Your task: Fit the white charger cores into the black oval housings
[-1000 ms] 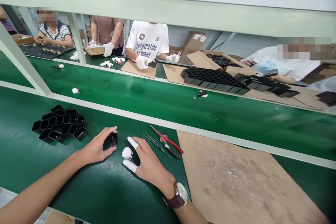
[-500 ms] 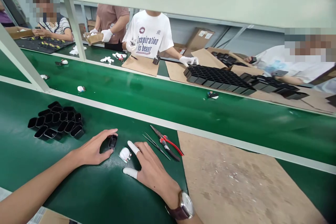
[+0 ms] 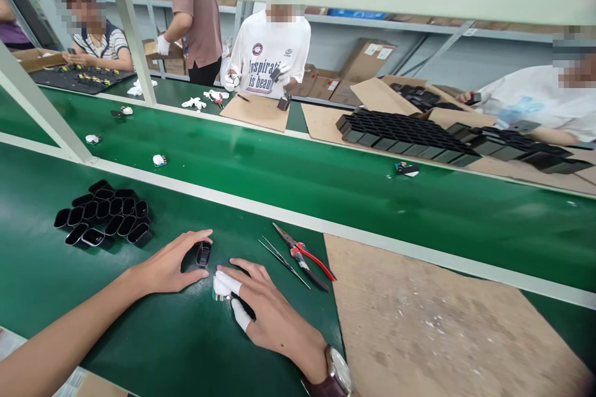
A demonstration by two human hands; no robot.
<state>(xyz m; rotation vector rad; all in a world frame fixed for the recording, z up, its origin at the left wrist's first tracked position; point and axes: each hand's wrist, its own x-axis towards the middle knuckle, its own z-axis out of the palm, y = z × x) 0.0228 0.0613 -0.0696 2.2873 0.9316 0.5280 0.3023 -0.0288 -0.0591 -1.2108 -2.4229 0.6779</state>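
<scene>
My left hand [image 3: 174, 263] curves around a small black plastic case [image 3: 203, 254], which stands on the green table with its opening up, between thumb and forefinger. Just right of it is a small circuit board with a white blob on top [image 3: 221, 284]. My right hand [image 3: 267, 310], with white finger cots on thumb and forefinger, closes on this board; the forefinger partly covers it. Beyond the right hand lie tweezers [image 3: 285, 262] and red-handled pliers [image 3: 302, 255].
Several black cases [image 3: 102, 211] stand clustered at the left. A cardboard sheet [image 3: 433, 316] covers the table at right. Behind a pale rail [image 3: 242, 203], a green belt [image 3: 279, 167] carries small parts. Co-workers sit and stand across it, near rows of black cases [image 3: 410, 136].
My right hand has moved left onto the circuit board, and its forefinger and thumb have come to it. My left hand stays at the case. The view has shifted slightly.
</scene>
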